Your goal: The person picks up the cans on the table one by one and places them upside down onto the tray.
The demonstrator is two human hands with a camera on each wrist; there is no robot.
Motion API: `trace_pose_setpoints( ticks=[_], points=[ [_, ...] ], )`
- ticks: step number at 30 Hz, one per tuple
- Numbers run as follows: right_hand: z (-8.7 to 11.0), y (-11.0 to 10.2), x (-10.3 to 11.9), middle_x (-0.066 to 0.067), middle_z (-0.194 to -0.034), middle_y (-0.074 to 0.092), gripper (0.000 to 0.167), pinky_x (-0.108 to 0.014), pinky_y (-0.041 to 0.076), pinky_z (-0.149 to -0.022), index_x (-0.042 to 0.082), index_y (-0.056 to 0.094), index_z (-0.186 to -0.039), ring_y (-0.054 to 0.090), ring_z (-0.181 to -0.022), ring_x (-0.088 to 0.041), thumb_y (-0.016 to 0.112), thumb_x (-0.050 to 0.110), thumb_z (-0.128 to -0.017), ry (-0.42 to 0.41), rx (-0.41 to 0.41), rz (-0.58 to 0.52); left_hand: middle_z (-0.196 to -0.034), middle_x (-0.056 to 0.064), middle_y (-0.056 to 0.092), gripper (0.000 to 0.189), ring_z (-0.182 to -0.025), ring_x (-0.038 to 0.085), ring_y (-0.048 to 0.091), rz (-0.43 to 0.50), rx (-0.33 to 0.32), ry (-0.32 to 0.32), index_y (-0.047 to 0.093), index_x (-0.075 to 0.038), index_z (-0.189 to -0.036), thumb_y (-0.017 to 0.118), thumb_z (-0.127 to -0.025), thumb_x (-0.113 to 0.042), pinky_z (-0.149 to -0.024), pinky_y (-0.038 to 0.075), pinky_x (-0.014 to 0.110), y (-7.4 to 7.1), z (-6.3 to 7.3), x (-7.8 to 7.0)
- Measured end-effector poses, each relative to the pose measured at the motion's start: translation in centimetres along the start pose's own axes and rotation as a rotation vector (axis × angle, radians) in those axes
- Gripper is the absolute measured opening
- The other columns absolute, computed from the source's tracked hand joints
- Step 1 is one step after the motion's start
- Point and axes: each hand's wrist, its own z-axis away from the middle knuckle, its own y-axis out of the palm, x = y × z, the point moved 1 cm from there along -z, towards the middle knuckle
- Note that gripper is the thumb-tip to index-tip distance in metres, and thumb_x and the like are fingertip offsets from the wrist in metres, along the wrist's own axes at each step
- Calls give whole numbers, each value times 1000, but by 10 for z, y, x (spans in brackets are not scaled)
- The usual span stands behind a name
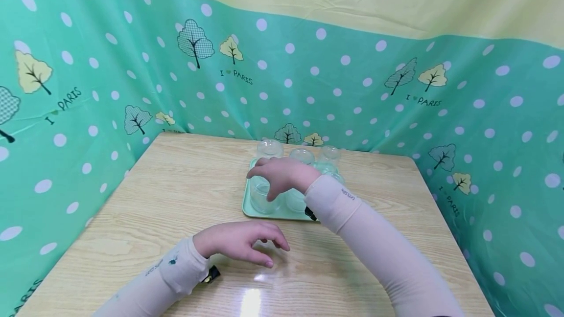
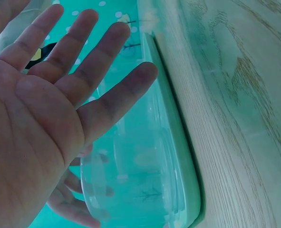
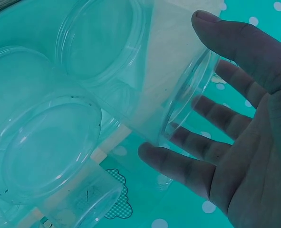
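Note:
A pale green tray [image 1: 246, 205] holds several clear round plastic containers, and my right hand [image 1: 282, 175] is over the front-left container [image 1: 263, 204]. In the right wrist view, the thumb and spread fingers [image 3: 178, 164] of that hand are around the rim of the clear container [image 3: 147, 114]; whether they touch it I cannot tell. My left hand [image 1: 242, 241] hovers above the table in front of the tray. It holds nothing, and its fingers [image 2: 116, 99] are spread in the left wrist view.
Further clear containers [image 1: 270, 148] stand in the back row on the tray. The wooden table [image 1: 185, 185] reaches back to a green polka-dot curtain [image 1: 211, 62] that hangs behind and at both sides.

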Motion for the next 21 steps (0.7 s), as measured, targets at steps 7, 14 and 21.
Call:
trace_pose_setpoints(
  ticks=[7, 14, 21],
  points=[
    [0, -1, 3, 2, -155, 44, 75, -36, 56, -86, 33, 51, -149, 59, -121, -19, 85, 27, -83, 4, 4, 1, -131, -11, 63, 37, -119, 5, 59, -3, 2, -2, 63, -18, -133, 72, -98, -27, -103, 52, 33, 0, 1, -1],
    [-1, -1, 3, 2, -155, 44, 75, -35, 56, -85, 33, 51, -150, 58, -122, -19, 84, 26, -83, 6, 5, 12, -131, -8, 64, 37, -120, 5, 59, -8, -2, 7, 63, -18, -134, 70, -99, -30, -104, 51, 31, -1, 1, -1],
    [-2, -1, 4, 2, -155, 44, 75, -34, 56, -83, 35, 50, -150, 58, -123, -19, 85, 27, -83, 16, 11, 15, -131, 0, 65, 38, -120, 8, 59, 10, 0, 4, 62, -17, -134, 70, -99, -28, -105, 51, 31, -4, 2, -2]
  ],
)
